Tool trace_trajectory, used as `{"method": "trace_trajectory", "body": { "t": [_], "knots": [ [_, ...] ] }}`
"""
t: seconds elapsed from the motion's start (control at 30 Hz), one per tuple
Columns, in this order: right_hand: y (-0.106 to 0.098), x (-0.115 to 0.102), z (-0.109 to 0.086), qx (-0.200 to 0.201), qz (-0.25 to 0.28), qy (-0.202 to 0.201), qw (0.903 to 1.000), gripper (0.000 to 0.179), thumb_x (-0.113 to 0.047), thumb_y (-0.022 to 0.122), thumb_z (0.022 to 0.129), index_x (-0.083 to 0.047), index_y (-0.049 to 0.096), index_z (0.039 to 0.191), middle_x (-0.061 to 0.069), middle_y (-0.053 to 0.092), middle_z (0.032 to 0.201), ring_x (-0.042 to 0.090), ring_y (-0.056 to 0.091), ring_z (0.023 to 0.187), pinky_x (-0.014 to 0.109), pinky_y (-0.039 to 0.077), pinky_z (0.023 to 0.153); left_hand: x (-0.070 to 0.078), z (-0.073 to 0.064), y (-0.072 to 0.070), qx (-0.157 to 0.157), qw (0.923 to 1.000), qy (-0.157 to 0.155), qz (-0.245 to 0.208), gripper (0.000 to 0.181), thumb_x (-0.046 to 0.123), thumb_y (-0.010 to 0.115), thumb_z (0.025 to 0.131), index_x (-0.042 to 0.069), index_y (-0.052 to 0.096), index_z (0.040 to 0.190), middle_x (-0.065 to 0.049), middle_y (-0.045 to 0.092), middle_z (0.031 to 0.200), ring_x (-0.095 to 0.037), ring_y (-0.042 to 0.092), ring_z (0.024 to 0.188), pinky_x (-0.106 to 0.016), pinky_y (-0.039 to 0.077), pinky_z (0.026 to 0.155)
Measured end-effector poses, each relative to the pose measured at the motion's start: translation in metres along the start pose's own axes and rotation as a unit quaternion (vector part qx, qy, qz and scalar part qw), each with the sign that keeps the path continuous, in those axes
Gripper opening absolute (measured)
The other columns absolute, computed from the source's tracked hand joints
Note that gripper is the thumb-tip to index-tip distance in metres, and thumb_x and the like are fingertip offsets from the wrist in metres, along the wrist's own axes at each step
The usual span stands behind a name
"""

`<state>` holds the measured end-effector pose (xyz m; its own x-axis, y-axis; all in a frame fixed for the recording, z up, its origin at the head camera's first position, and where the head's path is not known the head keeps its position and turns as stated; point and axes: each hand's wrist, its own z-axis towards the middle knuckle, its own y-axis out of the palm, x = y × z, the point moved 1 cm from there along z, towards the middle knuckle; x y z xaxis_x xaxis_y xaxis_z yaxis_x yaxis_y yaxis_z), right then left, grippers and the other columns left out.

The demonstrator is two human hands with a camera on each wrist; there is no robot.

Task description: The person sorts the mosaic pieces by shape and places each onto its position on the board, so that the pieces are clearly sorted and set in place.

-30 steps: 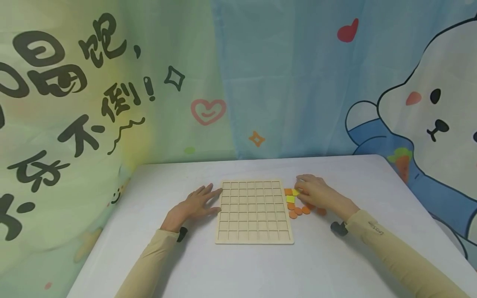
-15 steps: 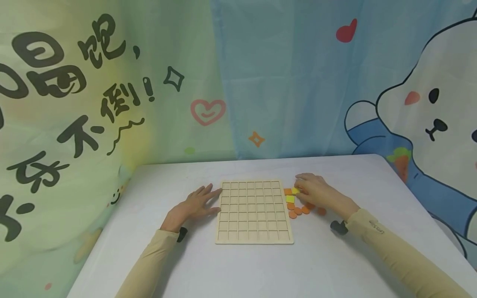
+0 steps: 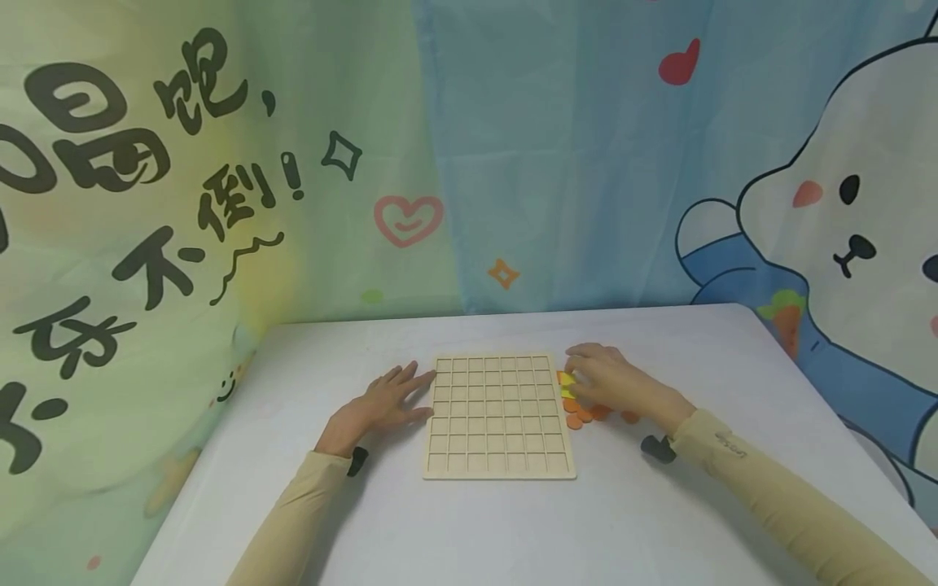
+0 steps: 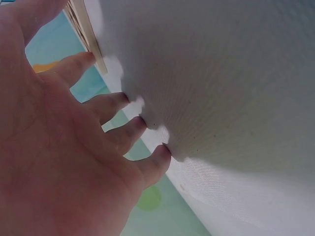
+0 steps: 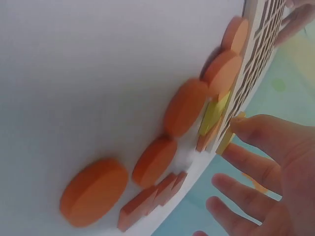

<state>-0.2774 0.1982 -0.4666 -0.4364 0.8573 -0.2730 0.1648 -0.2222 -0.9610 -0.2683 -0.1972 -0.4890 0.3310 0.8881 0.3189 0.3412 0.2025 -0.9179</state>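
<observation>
A pale wooden grid board [image 3: 501, 418] lies flat in the middle of the white table. My left hand [image 3: 381, 404] rests with fingers spread at its left edge, thumb and index finger at the rim. On the other side, my right hand [image 3: 619, 382] pinches a yellow square tile [image 5: 225, 143] between thumb and index finger, raised beside the board's right edge. Under it, a second yellow tile [image 5: 213, 116] lies close to the board, near several orange discs [image 5: 93, 192]. The right hand partly covers these pieces in the head view.
Several orange square tiles [image 5: 138, 208] lie in a row beyond the discs in the right wrist view. The white table [image 3: 506, 537] extends around the board. A printed curtain [image 3: 513, 163] hangs behind it.
My right hand has shifted left toward the board and come up with a yellow tile pinched in its fingers. The left hand and the board stay where they were.
</observation>
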Motion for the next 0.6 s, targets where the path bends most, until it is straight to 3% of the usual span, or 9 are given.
{"method": "trace_trajectory", "body": {
  "t": [0.6],
  "knots": [
    [0.009,-0.019,0.009,0.026,-0.022,-0.084,0.9959,0.019,-0.025,0.072,0.092,-0.011,0.072,0.105,0.015,0.061,0.135,0.038,0.051,0.133,0.060,0.043,0.105,0.000,-0.001,0.001,-0.002,1.0000,-0.001,-0.006,0.071,0.054,0.056,0.098,0.028,0.029,0.160,-0.015,0.015,0.169,-0.045,0.012,0.155,-0.066,0.014,0.122]
  ]
}}
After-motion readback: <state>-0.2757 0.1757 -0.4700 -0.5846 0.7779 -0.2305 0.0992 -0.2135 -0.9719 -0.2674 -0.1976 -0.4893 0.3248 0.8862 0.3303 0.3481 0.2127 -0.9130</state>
